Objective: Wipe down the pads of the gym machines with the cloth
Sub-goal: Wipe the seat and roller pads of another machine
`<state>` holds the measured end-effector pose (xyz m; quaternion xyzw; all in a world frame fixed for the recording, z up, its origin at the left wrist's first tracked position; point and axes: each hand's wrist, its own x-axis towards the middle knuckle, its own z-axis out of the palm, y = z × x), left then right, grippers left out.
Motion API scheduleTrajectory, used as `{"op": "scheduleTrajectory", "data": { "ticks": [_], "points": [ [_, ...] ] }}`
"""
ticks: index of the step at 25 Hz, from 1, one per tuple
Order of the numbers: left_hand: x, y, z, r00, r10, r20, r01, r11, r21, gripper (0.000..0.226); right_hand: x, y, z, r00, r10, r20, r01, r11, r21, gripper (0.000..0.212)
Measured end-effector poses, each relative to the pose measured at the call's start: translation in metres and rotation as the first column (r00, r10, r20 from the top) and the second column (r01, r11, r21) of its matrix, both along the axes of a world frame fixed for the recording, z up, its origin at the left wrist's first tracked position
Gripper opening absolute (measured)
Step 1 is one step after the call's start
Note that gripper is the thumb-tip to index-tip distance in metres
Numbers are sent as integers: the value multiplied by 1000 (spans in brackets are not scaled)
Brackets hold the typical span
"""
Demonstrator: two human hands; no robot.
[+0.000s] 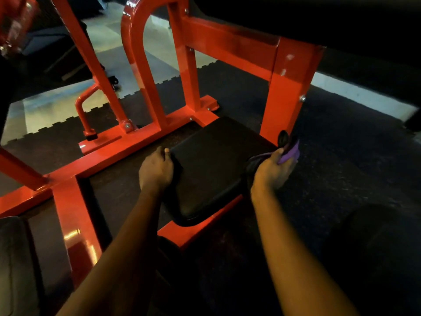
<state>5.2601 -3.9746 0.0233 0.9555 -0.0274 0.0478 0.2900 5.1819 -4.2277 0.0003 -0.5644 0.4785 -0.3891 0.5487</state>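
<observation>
Gripping the left edge of the seat pad (216, 160), the left hand (156, 171) kept most of its fingers out of sight under the rim. At the pad's right edge, the right hand (271, 171) hid most of a purple cloth (290, 152), with only a fold showing past the thumb. A dark round part (283, 137) just behind the cloth was too dim to identify. An upper pad (319, 17) ran off the top and right edges, lost in shadow. A blurred red object (16, 26) was cropped at the top left corner. A dark padded surface (13, 258) was cropped by the left edge.
</observation>
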Motion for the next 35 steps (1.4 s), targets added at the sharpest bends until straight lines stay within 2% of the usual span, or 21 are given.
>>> {"op": "scheduleTrajectory", "data": {
  "ticks": [3,6,9,11,12,14,15,17,19,21,23,25,26,28,30,31,32,35],
  "points": [
    [-2,-2,4,1000,5,-31,-5,1000,5,43,-22,86,-12,996,34,-79,-34,999,-4,60],
    [-3,-1,6,998,8,-58,-8,1000,-5,44,-48,160,-12,991,107,-86,-112,992,-59,61],
    [-6,-2,10,997,10,-71,-10,1000,-8,44,-38,130,-2,993,98,-59,-101,994,-39,58],
    [-7,-2,10,998,5,-62,-7,1000,-20,41,-21,74,6,989,50,-139,-61,996,-72,55],
    [-7,-2,11,998,5,-57,-7,1000,-21,39,-12,42,11,977,74,-201,-91,993,-74,54],
    [-4,-3,12,997,17,-71,-19,1000,-24,38,3,-19,18,892,217,-396,-260,964,-57,50],
    [-4,-4,12,996,22,-83,-24,999,-24,38,10,-41,26,811,328,-485,-395,918,-39,47],
    [-3,-4,12,995,26,-97,-29,999,-23,41,29,-71,41,661,528,-533,-613,789,21,44],
    [-2,-3,12,993,36,-115,-39,999,-28,44,32,-76,46,599,602,-528,-691,722,39,44],
    [-3,-2,11,993,37,-110,-41,998,-41,43,15,-66,28,668,554,-497,-670,738,-78,49],
    [-3,-3,10,996,39,-86,-42,999,-28,39,-14,-52,11,783,535,-318,-602,780,-172,57],
    [-1,-3,8,997,42,-72,-42,999,-4,36,-18,-56,6,774,550,-314,-614,774,-157,54],
    [-1,-3,7,997,39,-72,-39,999,0,36,-4,-63,13,721,550,-421,-655,740,-155,51],
    [1,-3,5,995,45,-87,-45,999,-4,38,38,-75,28,507,506,-698,-773,625,-108,46],
    [3,-3,4,994,64,-94,-64,998,-1,42,87,-82,41,335,579,-743,-885,465,-36,44],
    [2,-4,5,993,71,-96,-71,997,-3,42,110,-86,39,283,620,-731,-913,407,-8,44],
    [0,-4,5,993,73,-94,-74,997,-5,41,131,-90,31,257,665,-701,-928,371,12,44],
    [-3,-5,11,994,63,-89,-65,998,-18,33,135,-92,26,283,754,-593,-929,368,25,50]
  ]
}}
